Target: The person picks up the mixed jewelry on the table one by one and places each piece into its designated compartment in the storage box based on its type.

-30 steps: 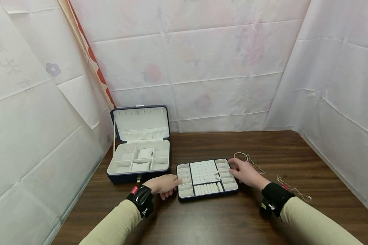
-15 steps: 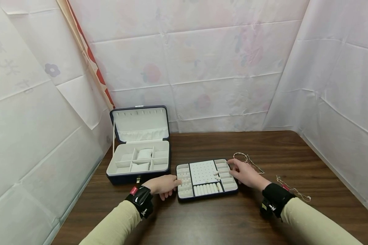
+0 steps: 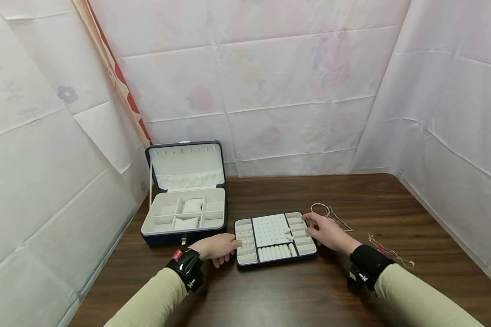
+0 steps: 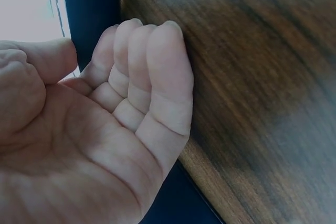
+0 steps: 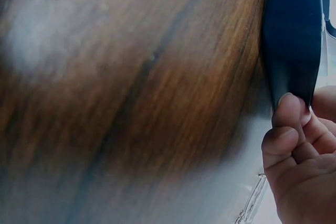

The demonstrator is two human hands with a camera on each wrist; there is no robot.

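Observation:
A shallow navy jewelry tray point(image 3: 278, 262) with white lining lies on the table. It has side compartments, a perforated panel and a row of ring rolls. Small earrings point(image 3: 288, 234) sit at the panel's right edge. At the tray's left side, my left hand point(image 3: 217, 247) grips the rim. Its thumb is over the edge and its fingers curl beside the dark wall point(image 4: 92, 9) in the left wrist view. Opposite, my right hand point(image 3: 328, 231) holds the right side. The right wrist view has its fingertips point(image 5: 287, 111) against the tray's outer wall point(image 5: 293, 30).
Behind my left hand stands a navy jewelry box point(image 3: 167, 239), lid raised, with compartments and small white cushions. A round bangle point(image 3: 320, 204) and a thin chain point(image 3: 341, 220) lie beyond my right hand. Another chain point(image 3: 397, 257) lies farther right. White sheets surround the table.

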